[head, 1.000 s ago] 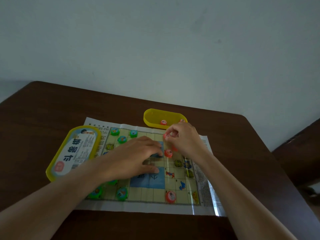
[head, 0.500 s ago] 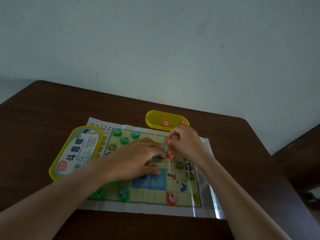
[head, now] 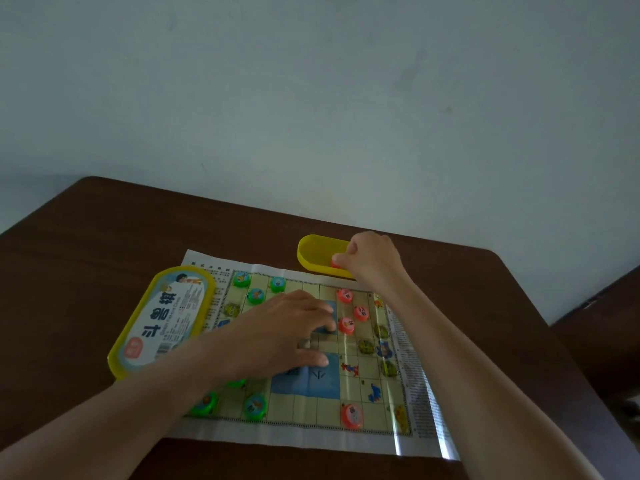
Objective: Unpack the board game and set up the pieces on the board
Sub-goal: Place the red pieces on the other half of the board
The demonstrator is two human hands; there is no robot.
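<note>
Left hand (head: 287, 336) presses flat on the board (head: 360, 386); right hand (head: 374, 261) pinches a red piece (head: 334, 263) in the yellow tray (head: 315, 252). Green pieces (head: 255, 296) stand placed; the red side looks unfinished.

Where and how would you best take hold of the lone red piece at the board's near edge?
Pinch the red piece by opposite sides of its round rim, coming from above: it is a low disc lying flat on the board, nothing crowding it.
</note>
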